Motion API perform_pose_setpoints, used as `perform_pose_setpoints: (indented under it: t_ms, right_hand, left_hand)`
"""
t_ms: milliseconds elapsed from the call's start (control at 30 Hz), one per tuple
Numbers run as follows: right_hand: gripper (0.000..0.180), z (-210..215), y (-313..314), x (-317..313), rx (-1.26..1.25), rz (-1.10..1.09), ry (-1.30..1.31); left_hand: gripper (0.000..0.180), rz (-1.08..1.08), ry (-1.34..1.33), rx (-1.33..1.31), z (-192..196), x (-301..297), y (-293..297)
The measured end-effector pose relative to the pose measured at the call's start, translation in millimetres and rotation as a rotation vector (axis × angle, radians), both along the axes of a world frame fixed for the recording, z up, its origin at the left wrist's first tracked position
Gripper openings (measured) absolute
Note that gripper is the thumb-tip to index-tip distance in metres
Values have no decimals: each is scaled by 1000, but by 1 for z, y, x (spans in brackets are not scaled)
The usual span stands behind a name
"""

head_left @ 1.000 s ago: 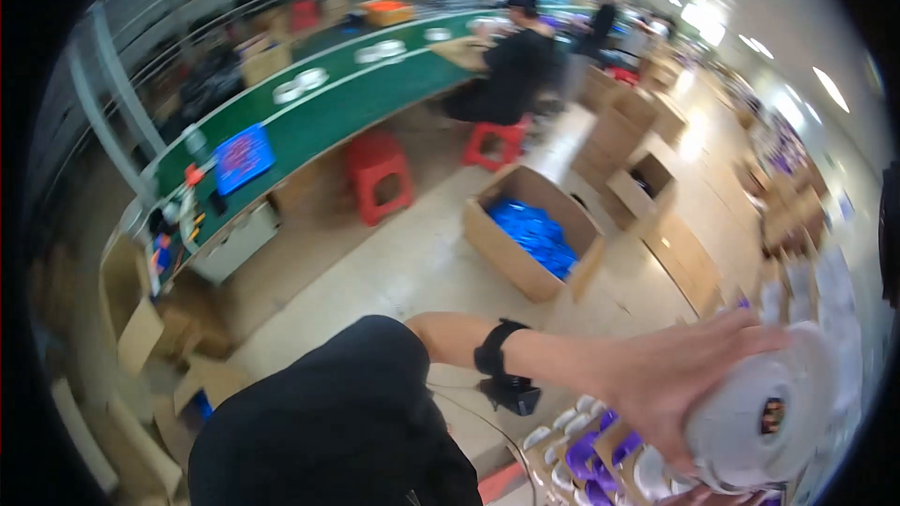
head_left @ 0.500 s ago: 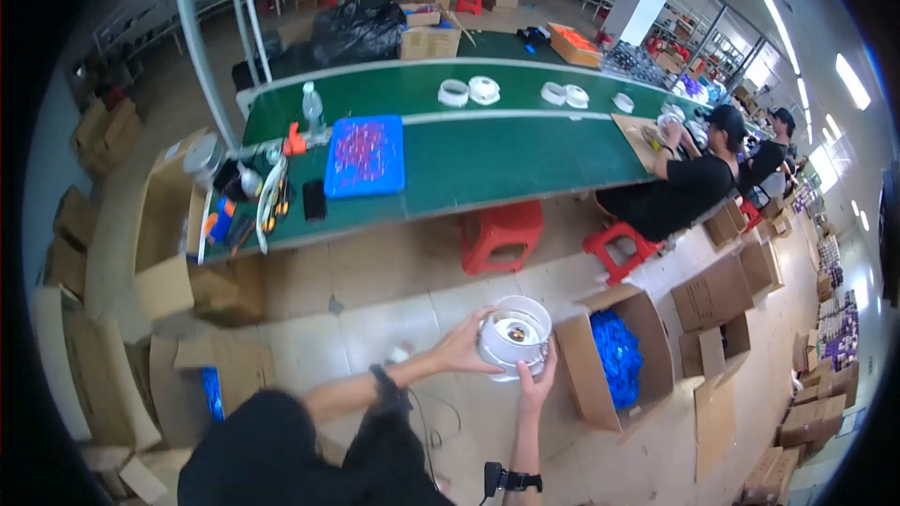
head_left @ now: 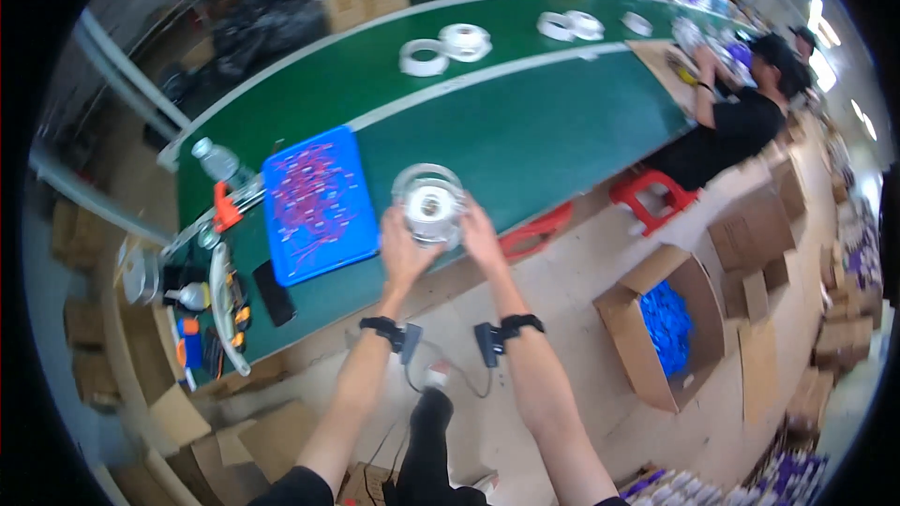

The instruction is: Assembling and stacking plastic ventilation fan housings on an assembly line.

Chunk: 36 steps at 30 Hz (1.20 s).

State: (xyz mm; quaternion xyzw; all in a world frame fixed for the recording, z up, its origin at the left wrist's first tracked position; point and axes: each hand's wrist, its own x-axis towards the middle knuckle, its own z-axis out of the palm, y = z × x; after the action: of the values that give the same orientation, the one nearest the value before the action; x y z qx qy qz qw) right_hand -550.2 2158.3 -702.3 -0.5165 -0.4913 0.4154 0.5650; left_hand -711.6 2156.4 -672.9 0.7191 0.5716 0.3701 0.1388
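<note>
Between both palms I hold a round white plastic housing (head_left: 429, 189) with a raised rim and a small metallic part at its centre. My left hand (head_left: 404, 251) grips its left side, and my right hand (head_left: 481, 234) grips the right. The housing is over the near edge of the green workbench (head_left: 525, 131); whether it touches the bench cannot be made out. To its left lies a blue tray (head_left: 281, 258) with many thin red and white wires. Farther back on the bench stand a white ring (head_left: 424, 58) and a similar white round housing (head_left: 464, 41).
A red stool (head_left: 536, 232) is partly under the bench edge. A carton (head_left: 623, 342) holding blue pieces stands on the floor at right. Tools, a black phone (head_left: 274, 294) and a plastic bottle (head_left: 217, 161) lie at the bench's left end. A co-worker (head_left: 741, 122) sits at right.
Both hands have carried the white housing forward from above the floor to the bench edge. My view has moved closer to the bench, and the blue tray appears larger.
</note>
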Motion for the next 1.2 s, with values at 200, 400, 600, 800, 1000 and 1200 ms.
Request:
perform_pose_setpoints:
  t_ms: [200,400,600,800,1000,1200]
  right_hand:
    - [29,7,-145,93,-226,-146,-457]
    - [33,56,-515,124,-496,-170,-188]
    - [36,215,-945,98,-625,-1047,73]
    - [23,466,-1211,20,31,-1896,-493]
    - [96,589,-1367,63,-125,-2321,-1057]
    - [125,619,-1363,126,-229,-2347,-873]
  left_hand:
    - [45,-114,-243,125,40,95,-8]
    - [56,-493,-56,64,-5,82,-122]
    - [45,-1487,-170,-178,35,258,-524]
    - [54,-1983,-314,-145,312,380,-842]
    - [111,-2172,-748,-241,531,448,-1062]
    - [136,-2131,-684,51,605,491,-1151]
